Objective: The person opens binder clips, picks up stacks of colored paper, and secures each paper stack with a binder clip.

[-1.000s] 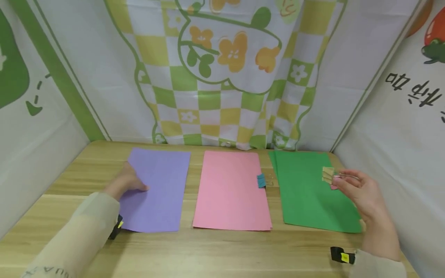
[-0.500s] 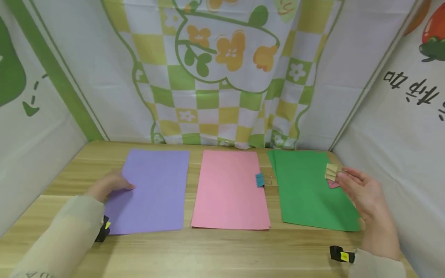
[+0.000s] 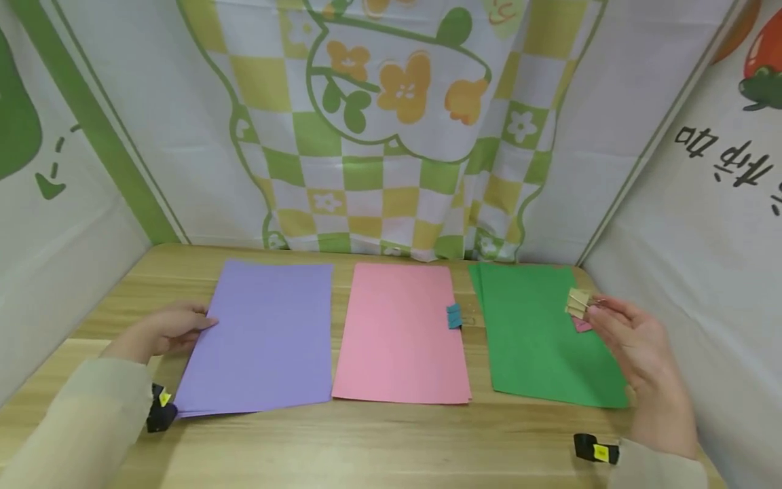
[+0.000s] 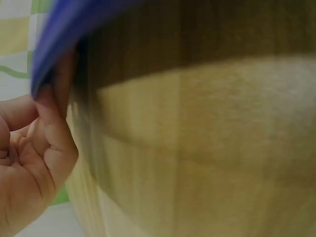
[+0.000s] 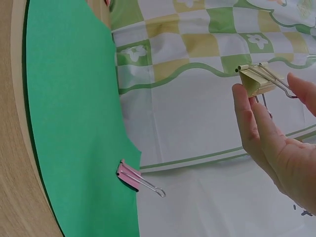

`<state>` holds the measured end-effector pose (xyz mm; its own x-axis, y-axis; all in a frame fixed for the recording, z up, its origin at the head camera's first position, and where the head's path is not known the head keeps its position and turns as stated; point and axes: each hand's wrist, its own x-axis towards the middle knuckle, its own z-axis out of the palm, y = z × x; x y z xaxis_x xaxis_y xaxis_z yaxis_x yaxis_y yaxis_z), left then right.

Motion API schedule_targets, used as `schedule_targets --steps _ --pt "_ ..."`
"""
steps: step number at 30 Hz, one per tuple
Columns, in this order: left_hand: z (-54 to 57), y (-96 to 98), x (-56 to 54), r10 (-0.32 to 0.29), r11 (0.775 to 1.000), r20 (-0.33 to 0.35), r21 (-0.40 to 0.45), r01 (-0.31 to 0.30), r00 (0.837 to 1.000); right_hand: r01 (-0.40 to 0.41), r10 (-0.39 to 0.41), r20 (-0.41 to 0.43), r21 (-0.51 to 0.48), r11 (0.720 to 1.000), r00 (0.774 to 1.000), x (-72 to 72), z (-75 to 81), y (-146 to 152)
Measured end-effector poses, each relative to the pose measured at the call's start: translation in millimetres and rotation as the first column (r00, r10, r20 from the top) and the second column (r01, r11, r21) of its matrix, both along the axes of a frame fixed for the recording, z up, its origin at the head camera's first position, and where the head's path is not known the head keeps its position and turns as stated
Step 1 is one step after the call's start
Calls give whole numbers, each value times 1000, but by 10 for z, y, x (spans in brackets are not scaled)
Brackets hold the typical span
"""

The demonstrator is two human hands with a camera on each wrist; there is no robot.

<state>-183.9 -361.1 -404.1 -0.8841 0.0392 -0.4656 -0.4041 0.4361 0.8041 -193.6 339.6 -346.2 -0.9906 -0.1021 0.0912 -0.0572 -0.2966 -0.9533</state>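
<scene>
At the left edge of the purple paper (image 3: pixel 263 333), my left hand (image 3: pixel 174 329) pinches the sheets between thumb and fingers. The left wrist view shows that purple edge (image 4: pixel 74 39) raised off the wood and curving. My right hand (image 3: pixel 641 346) holds a pale yellow binder clip (image 3: pixel 578 303) by its wire handles, above the right edge of the green paper (image 3: pixel 544 333). In the right wrist view the yellow clip (image 5: pixel 259 81) hangs apart from any paper. A pink binder clip (image 5: pixel 129 175) grips the green paper's edge just beyond it.
Pink paper (image 3: pixel 400 333) lies in the middle of the wooden table (image 3: pixel 391 445), with a blue binder clip (image 3: pixel 454 316) on its right edge. A patterned curtain (image 3: pixel 397 190) hangs behind the table, and white fabric walls (image 3: pixel 702 272) flank it.
My left hand has moved left from on top of the purple paper to its left edge, and the paper's lower left has spread leftward. The right hand stays nearly in place, the yellow clip turning slightly.
</scene>
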Motion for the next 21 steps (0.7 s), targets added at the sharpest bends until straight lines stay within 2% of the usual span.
schedule_targets --steps 5,11,16,21 --pt "-45 -43 57 13 989 -25 145 -9 1000 6 -6 -4 -21 1000 1000 -16 9 -26" --pt "-66 -77 76 46 967 -51 253 -32 998 17 -17 -11 -9 1000 1000 -15 -1 -43" --pt "-42 -94 75 68 957 -96 287 -38 993 -12 12 -43 -1 1000 999 -19 -16 -68" --pt "48 -103 84 91 943 -144 331 -39 985 -74 71 -74 -32 997 995 -18 -30 -112"
